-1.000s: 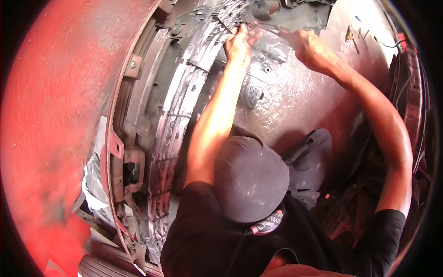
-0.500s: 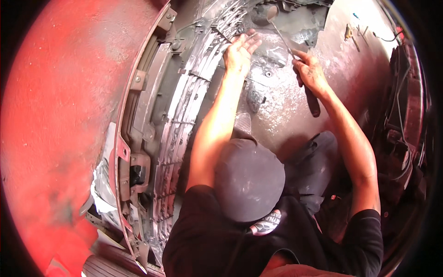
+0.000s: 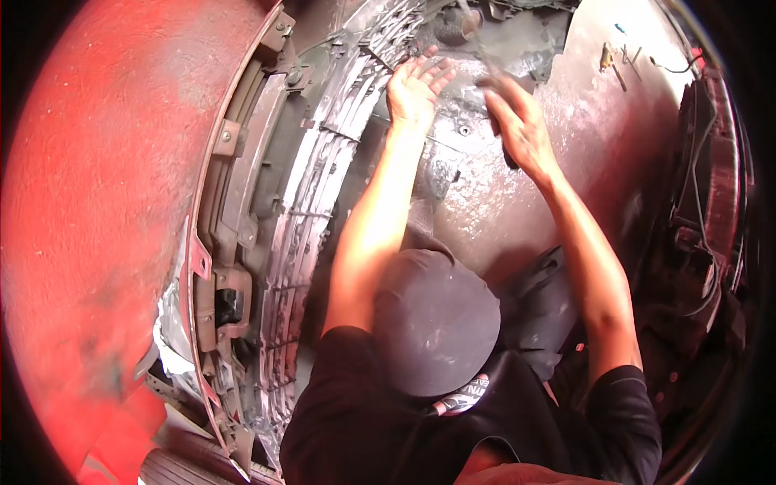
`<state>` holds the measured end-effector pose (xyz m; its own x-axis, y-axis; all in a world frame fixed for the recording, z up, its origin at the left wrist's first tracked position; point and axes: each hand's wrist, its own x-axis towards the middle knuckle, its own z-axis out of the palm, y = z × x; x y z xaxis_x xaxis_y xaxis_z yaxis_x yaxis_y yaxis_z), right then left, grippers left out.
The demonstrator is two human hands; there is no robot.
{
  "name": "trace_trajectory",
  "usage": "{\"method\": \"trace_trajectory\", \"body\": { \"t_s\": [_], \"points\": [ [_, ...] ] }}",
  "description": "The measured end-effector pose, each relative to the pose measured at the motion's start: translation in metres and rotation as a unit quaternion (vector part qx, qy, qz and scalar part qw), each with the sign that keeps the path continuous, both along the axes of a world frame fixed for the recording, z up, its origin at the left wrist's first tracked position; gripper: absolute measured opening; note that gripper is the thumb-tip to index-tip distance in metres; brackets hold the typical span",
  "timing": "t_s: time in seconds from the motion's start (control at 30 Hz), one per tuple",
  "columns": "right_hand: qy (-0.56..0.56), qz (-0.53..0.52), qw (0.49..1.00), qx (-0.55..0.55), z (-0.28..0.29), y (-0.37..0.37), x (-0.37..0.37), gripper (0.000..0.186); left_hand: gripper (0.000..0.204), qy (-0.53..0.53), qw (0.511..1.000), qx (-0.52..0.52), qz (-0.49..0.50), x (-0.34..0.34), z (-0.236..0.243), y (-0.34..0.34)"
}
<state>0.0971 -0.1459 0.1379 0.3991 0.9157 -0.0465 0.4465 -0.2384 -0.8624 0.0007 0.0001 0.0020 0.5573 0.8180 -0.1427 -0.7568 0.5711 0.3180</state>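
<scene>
**Rough red, patchy silver**

We see a coarse, scuffed red surface [image 3: 105, 194] filling the left side, then a glossy, wet-looking grey surface [image 3: 497, 218] at centre right. Between them runs the long grille [image 3: 304, 196], its thin silvery slats streaked dark and crossed by short ribs. Beside its upper end, the left hand [image 3: 411, 97] opens palm up, fingers loosely spread, seemingly empty. The right hand [image 3: 525, 133], partly curled, grips a dark-handled tool [image 3: 510, 158], its shaft blurred.
</scene>
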Motion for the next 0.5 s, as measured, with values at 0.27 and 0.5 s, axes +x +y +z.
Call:
{"method": "trace_trajectory", "body": {
  "t_s": [0.27, 0.5],
  "points": [
    [-0.175, 0.039, 0.980, -0.086, -0.018, -0.010, -0.009, 0.032, 0.036, 0.061, 0.997, -0.036, 0.013, -0.008, 0.013, -0.002],
    [-0.224, 0.063, 0.970, -0.069, 0.005, -0.021, 0.001, 0.034, 0.025, 0.046, 0.998, -0.048, 0.013, 0.001, 0.009, 0.002]
  ]
}}
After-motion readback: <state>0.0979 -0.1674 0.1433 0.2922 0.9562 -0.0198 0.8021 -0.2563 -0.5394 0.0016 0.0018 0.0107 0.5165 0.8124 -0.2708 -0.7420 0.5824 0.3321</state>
